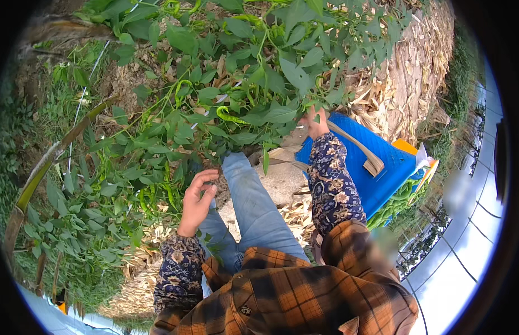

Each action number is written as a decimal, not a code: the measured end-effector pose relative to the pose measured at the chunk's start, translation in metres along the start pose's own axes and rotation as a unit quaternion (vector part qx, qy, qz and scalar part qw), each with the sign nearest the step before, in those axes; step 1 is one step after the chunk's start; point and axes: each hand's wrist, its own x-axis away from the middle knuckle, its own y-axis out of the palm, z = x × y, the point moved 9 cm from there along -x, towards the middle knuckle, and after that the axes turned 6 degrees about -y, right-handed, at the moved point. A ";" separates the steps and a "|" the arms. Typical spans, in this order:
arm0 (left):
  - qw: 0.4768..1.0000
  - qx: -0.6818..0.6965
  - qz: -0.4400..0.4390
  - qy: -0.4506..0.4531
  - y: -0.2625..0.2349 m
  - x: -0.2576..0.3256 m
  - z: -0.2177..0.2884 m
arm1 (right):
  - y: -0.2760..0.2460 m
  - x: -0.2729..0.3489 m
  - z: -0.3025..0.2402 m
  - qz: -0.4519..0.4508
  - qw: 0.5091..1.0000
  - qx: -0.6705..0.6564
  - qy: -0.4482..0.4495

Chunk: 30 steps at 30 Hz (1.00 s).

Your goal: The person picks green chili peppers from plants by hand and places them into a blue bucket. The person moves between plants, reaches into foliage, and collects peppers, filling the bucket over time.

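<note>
Green chili pepper plants (281, 72) spread before me, with long curled green peppers (228, 115) hanging among the leaves. More peppers (169, 190) hang in the foliage at the left, beyond my left hand. My left hand (197, 204) is held over my left knee, its fingers loosely bent and the thumb apart, with nothing in it. Farther off, my right hand (316, 123) reaches into the edge of the plant, beside the blue container. Leaves cover part of its fingers, so I cannot see whether it grips anything.
A blue container (376, 162) with a tan strap (357, 145) lies on my right; green peppers (402, 201) show at its near end. Dry corn husks (421, 67) cover the ground. A thick bent stalk (41, 167) and a thin white string (83, 95) run along the left.
</note>
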 end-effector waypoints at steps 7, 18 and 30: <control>0.999 -0.024 -0.019 -0.017 0.057 -0.176 0.072 | 0.101 0.024 0.016 -0.134 0.969 -0.204 0.032; 0.929 0.215 -0.286 -0.093 0.103 -0.258 0.201 | 0.096 0.148 -0.158 -0.012 0.908 -0.212 -0.361; 0.919 0.337 -0.204 0.007 0.062 -0.308 0.360 | 0.027 0.027 -0.038 0.151 0.953 -0.088 -0.248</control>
